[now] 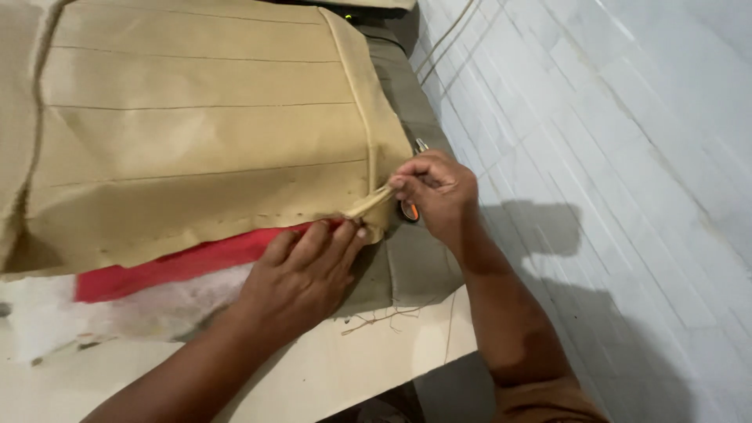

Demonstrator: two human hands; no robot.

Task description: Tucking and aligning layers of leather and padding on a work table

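Tan cover (204,133), stitched in 4 or so horizontal seam lines, lies spread over the counter (329,376) and fills the upper left of my view; its lower right corner sits between my 2 hands. My right hand (435,192) is closed in a pinch on a narrow tan strip (372,202) that sticks out from that corner. My left hand (301,278) lies flat, fingers loosely spread, pressing down just beside the strip, fingertips touching the cover's lower edge; it grips nothing.

Around: red fabric (180,262) showing under the cover's front edge, with white padding (117,309) below it. Grey-green cloth (411,262) runs along the right edge, under my right hand. Loose threads (384,317) lie on the counter near the front. White tiled floor (611,157) to the right.

Hard to make out: a small tool (410,210) with an orange handle, mostly hidden behind my right hand; the cover's left and top edges are cut off.
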